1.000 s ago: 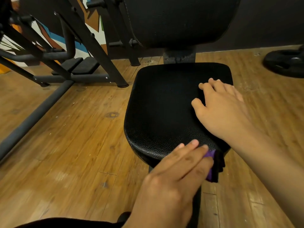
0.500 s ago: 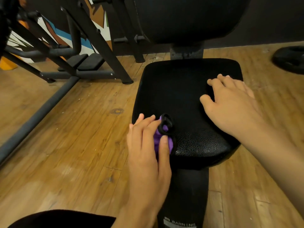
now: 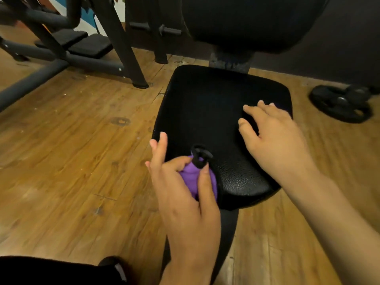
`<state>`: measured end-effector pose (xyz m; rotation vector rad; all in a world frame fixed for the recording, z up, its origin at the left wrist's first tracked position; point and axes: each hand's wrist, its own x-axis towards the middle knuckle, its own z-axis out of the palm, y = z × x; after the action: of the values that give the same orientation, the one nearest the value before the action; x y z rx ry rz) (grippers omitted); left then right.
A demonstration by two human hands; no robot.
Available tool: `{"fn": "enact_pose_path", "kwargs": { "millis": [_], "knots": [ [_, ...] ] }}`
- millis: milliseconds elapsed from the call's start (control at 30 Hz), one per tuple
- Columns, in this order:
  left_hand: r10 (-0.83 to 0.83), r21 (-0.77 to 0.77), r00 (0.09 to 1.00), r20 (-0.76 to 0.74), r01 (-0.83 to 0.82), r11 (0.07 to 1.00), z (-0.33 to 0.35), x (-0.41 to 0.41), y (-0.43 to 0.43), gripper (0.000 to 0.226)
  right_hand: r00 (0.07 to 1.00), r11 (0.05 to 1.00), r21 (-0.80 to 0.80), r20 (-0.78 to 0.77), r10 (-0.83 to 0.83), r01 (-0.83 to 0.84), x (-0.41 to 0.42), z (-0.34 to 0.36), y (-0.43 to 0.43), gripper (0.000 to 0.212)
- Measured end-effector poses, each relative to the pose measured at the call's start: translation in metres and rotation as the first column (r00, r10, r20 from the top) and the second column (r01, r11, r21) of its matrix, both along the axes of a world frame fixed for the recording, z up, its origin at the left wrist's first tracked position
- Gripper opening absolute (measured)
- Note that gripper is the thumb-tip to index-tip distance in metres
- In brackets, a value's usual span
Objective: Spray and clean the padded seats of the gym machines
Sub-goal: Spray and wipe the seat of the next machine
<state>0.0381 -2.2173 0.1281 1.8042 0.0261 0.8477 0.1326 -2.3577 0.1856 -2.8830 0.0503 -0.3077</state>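
A black padded seat (image 3: 205, 112) of a gym machine fills the centre, with its black backrest pad (image 3: 246, 19) upright behind it. My left hand (image 3: 185, 194) grips a purple cloth (image 3: 192, 177) with a black loop at the seat's front left edge; its index finger points up, clear of the cloth. My right hand (image 3: 273, 136) rests on the right side of the seat, fingers spread and slightly bent. A trace of purple shows past its fingertips, too small to identify. No spray bottle is in view.
Wooden plank floor (image 3: 72, 161) surrounds the seat. Dark steel frame tubes and foot pads of another machine (image 3: 82, 44) stand at the back left. A black weight plate (image 3: 341, 103) lies on the floor at right. The seat's post (image 3: 228, 233) drops below its front.
My left hand has slid the purple cloth from the seat's front right corner to its front left edge and has now bunched it up in its fingers. My right hand stayed resting on the seat.
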Motion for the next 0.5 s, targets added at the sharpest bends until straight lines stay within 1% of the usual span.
{"fn": "enact_pose_path", "kwargs": {
  "millis": [67,133,167,233,300,400,433,500],
  "knots": [
    [0.027,-0.058,1.0,0.01,-0.026,0.998,0.0,0.004,0.001,0.028,1.0,1.0,0.004,0.002,0.002,-0.002,0.0,0.001,-0.001,0.056],
    [0.058,-0.183,0.998,-0.019,-0.061,0.981,-0.001,0.01,0.009,0.029,1.0,0.999,-0.037,0.009,0.0,0.0,-0.003,0.004,-0.001,0.056],
    [0.078,-0.228,0.996,-0.043,-0.086,0.97,-0.001,0.014,0.015,0.029,1.0,0.996,-0.084,0.015,0.004,-0.003,-0.006,0.009,0.0,0.058],
    [0.075,-0.254,0.992,-0.099,-0.098,0.962,0.004,0.023,0.029,0.034,0.999,0.989,-0.144,0.008,0.035,-0.033,-0.012,0.02,0.01,0.069],
    [0.009,-0.306,0.988,-0.154,-0.056,0.95,0.011,0.034,0.042,0.037,0.995,0.99,-0.106,-0.031,0.094,-0.097,-0.017,0.029,0.029,0.082],
    [-0.134,-0.44,0.969,-0.208,0.03,0.897,0.016,0.045,0.055,0.028,0.978,0.982,-0.026,-0.096,0.183,-0.187,-0.021,0.026,0.057,0.085],
    [-0.166,-0.458,0.96,-0.223,0.047,0.888,0.017,0.047,0.057,0.024,0.974,0.979,-0.04,-0.119,0.192,-0.198,-0.023,0.022,0.062,0.085],
    [-0.197,-0.453,0.95,-0.241,0.069,0.889,0.018,0.05,0.061,0.019,0.974,0.974,-0.118,-0.146,0.174,-0.192,-0.026,0.015,0.068,0.085]
  ]
}}
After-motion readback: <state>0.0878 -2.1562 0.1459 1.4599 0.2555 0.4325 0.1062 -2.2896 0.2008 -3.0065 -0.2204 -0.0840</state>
